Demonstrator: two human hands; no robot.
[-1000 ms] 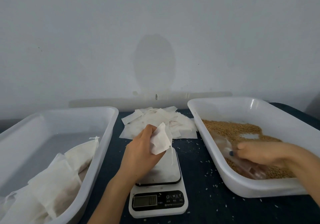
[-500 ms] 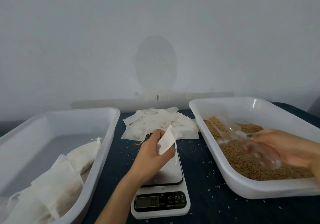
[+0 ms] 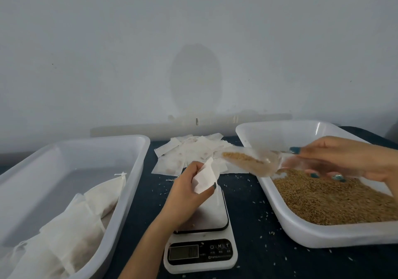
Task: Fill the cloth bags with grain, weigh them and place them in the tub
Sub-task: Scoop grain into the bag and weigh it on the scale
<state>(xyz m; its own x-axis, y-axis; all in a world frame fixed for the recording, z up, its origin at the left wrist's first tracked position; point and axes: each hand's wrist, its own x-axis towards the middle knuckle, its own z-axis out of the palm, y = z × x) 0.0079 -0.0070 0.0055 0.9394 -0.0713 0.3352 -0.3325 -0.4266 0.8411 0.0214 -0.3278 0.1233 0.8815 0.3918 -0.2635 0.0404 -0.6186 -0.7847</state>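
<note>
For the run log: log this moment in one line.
phase: filling | left hand: holds cloth bag above scale | right hand: holds loaded scoop near bag | tub: filled bags

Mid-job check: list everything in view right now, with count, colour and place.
left tub: one, translucent white, table's left
filled bags: several, white, in left tub
right tub: one, translucent white, table's right
grain: heap, golden brown, in right tub
empty bags: pile, white, behind scale
scale: one, white, centre front
loose grains: scattered, pale, on table
table: one, dark blue
wall: one, grey, behind
bag: one, white, above scale
scoop: one, clear, holding grain, right of bag
left hand: grips bag
right hand: holds scoop
</note>
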